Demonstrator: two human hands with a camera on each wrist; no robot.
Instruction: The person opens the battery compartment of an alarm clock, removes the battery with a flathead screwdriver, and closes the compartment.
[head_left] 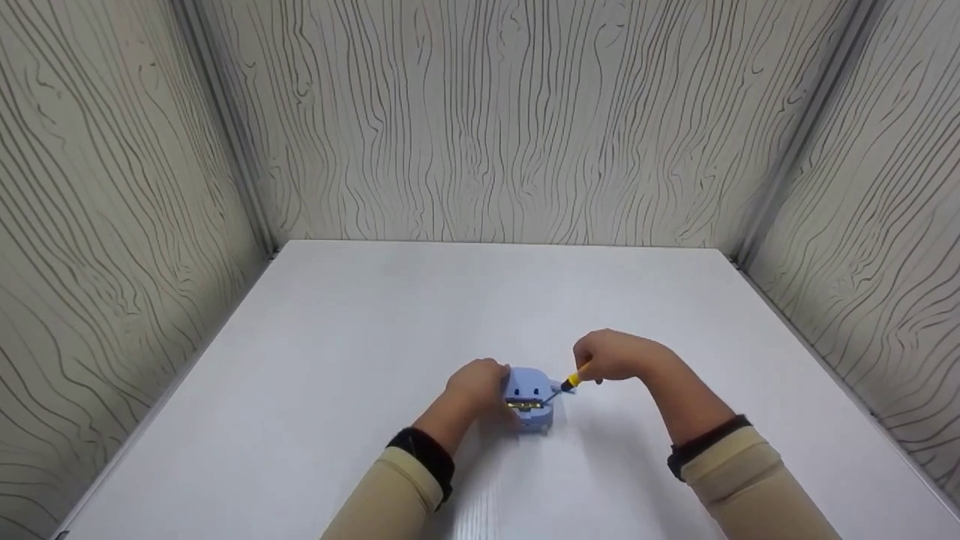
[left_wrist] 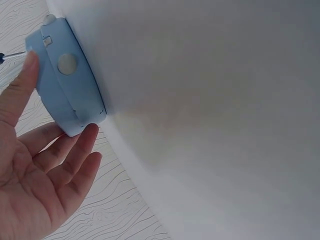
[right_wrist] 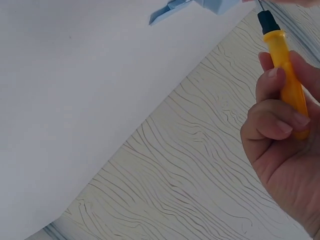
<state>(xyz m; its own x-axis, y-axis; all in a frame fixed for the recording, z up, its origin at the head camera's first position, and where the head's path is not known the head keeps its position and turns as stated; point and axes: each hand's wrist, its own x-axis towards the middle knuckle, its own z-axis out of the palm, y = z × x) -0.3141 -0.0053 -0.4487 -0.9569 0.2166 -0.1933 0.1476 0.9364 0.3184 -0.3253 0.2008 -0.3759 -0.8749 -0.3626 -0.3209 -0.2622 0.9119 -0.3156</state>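
Observation:
A small light-blue plastic device [head_left: 527,379] with rounded edges, two dark dots and a gold-and-dark slot stands on the white table. My left hand [head_left: 478,384] grips it from the left; in the left wrist view the thumb lies along one edge of the device [left_wrist: 70,75] and the fingertips meet its lower end. From the right, my right hand [head_left: 616,355] holds a yellow-and-black screwdriver [head_left: 572,381], its shaft slanting down to the right end of the slot. Curled fingers wrap the yellow handle [right_wrist: 287,85] in the right wrist view.
The white table [head_left: 337,315] spreads around the device. Wood-grain patterned panels [head_left: 480,127] wall in the back and both sides. A light-blue flap-like part [right_wrist: 167,12] juts from the device's right side.

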